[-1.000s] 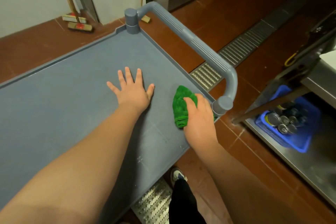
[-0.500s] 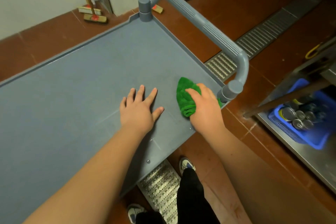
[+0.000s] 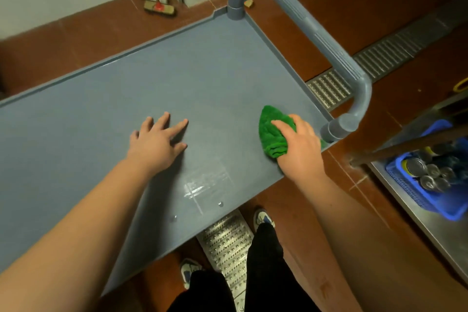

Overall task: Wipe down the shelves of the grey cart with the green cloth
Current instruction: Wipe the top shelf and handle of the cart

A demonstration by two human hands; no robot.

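The grey cart's top shelf (image 3: 152, 78) fills the middle of the head view, with its grey tubular handle (image 3: 329, 40) along the right end. A bunched green cloth (image 3: 271, 134) lies on the shelf near the front right corner, beside the handle post. My right hand (image 3: 301, 147) presses down on the cloth and grips it. My left hand (image 3: 157, 142) rests flat on the shelf to the left, fingers apart, holding nothing. A wet streak (image 3: 200, 185) shines on the shelf near its front edge.
A blue basket of cans (image 3: 430, 180) sits on a steel shelf at the right. Metal floor drain grates (image 3: 379, 58) run behind and under the cart. Two brushes (image 3: 157, 5) lean at the wall. My shoes and dark trousers (image 3: 263, 248) stand at the cart's front edge.
My left hand has drawn back toward me and turned rightward across the shelf. My right hand with the cloth has stayed by the handle post. My view has shifted, showing more of the cart's front edge.
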